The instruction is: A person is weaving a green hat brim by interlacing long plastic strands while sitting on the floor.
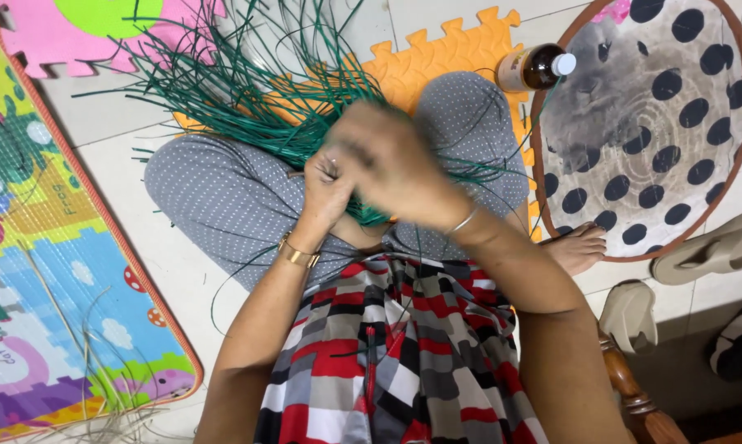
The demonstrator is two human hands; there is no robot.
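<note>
- We see the left hand (328, 185) closed in a pinch on the gathered end of a bundle of green strips (256, 99), just above the lap.
- Right hand (395, 164) sits over the same spot, blurred by motion; we cannot tell if it grips the strips or only brushes them.
- The strips fan out from the hands up and left, over the grey dotted knees (223, 197), onto the orange foam tile (436, 62) and the tiled floor (132, 123).
- To do this well, we judge: keep the left pinch tight at the gathered point so the fan does not slip, work one strand at a time with the right, keep loose ends off the lap.
- Nearby: a brown bottle with a white cap (537, 67) lying at the edge of a round dotted mat (716, 131), apart from the hands.
- Colourful play mat (50, 271) on the left, pale dry strands (99, 395) lying on its lower edge.
- Sandals (712, 247) at right, a bare foot (580, 247) beside the round mat.
- Hidden: right hand covers the join, fingertips not readable.
- Cut off: strip tips at the top edge, the dark wooden piece (634, 395) at lower right.
</note>
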